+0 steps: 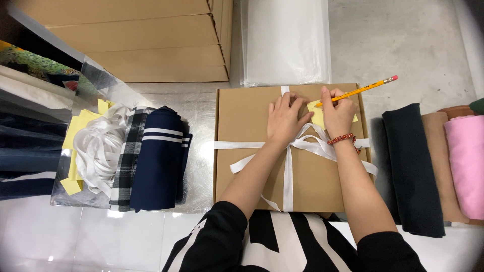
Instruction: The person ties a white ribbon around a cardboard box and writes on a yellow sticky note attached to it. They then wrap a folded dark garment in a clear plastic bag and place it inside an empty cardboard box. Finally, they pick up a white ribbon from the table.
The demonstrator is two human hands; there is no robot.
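Bright, even overhead light, sharp in the centre.
Soft short shadows under the left hand [285, 121] and right hand [337, 115]; glare on the metal tabletop [199, 118] left of the fingers and on clear plastic [75, 80] far left. Wide-angle bending and dark corners at the edges.

Left of box [252, 166]: bare table [201, 126] strip, passable.
Further left: folded navy cloth [159, 161], white ribbon pile [98, 151].
Right: dark folded cloth [413, 166] close beside.
Behind: cardboard cartons [141, 40], plastic sheets [285, 40].
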